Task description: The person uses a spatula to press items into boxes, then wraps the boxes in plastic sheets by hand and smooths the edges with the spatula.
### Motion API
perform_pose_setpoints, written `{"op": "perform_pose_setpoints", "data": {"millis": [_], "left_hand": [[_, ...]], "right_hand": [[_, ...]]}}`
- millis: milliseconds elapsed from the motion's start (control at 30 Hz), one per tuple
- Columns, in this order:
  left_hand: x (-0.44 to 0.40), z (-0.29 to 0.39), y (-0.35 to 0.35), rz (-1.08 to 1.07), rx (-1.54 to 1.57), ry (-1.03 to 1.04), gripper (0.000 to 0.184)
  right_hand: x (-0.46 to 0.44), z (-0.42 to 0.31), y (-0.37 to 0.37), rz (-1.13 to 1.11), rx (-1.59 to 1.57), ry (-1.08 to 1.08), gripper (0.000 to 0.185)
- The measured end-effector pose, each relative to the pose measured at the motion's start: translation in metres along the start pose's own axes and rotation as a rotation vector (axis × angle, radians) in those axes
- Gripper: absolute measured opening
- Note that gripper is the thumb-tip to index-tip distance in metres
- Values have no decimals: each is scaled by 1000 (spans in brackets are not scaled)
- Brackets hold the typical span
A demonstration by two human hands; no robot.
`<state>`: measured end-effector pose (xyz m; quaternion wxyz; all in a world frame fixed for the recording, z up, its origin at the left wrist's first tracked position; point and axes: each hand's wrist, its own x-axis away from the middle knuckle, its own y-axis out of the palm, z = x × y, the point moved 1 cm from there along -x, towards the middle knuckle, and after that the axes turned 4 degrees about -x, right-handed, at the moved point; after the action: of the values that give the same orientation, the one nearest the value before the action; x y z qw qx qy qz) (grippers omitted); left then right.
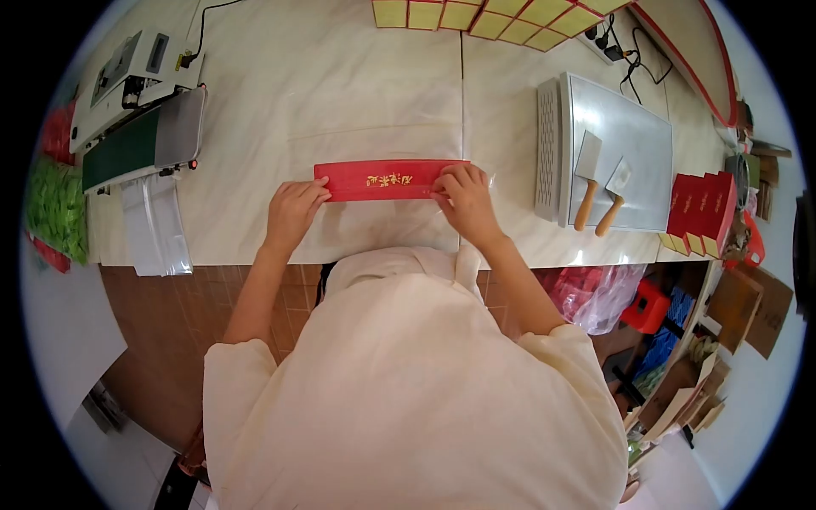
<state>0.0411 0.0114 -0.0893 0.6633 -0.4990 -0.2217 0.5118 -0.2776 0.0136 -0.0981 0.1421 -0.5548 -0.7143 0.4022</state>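
A long red box (387,181) with gold characters lies crosswise in front of me at the table's near side. My left hand (296,208) grips its left end, fingers bent over the edge. At the other end my right hand (466,200) pinches the box near its right corner. Around and beyond the box lies what looks like a clear plastic sheet (374,136); its exact edges are hard to make out.
On the left stands a sealing machine (140,110) with a green belt, plastic bags (157,223) below it. To the right, two wooden-handled spatulas (586,178) rest on a metal box (629,119). Red boxes (701,208) stand beyond; stacked boxes (501,17) line the back.
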Motion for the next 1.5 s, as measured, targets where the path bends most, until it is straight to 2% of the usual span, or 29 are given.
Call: {"op": "perform_pose_setpoints", "data": {"millis": [300,467,667,1500], "left_hand": [[1,-4,2,9,28,-5,8],[-1,-4,3,-36,49,-44,7],[-7,-3,4,19,95,-109,10],[-8,-4,11,-3,170,-263,15]], "right_hand": [[-2,12,-22,-48,-12,-68,19],[-6,20,-16,-32,-89,21,17],[-11,27,-11,-3,-205,66,17],[-16,31,-8,-48,-186,99,15]]}}
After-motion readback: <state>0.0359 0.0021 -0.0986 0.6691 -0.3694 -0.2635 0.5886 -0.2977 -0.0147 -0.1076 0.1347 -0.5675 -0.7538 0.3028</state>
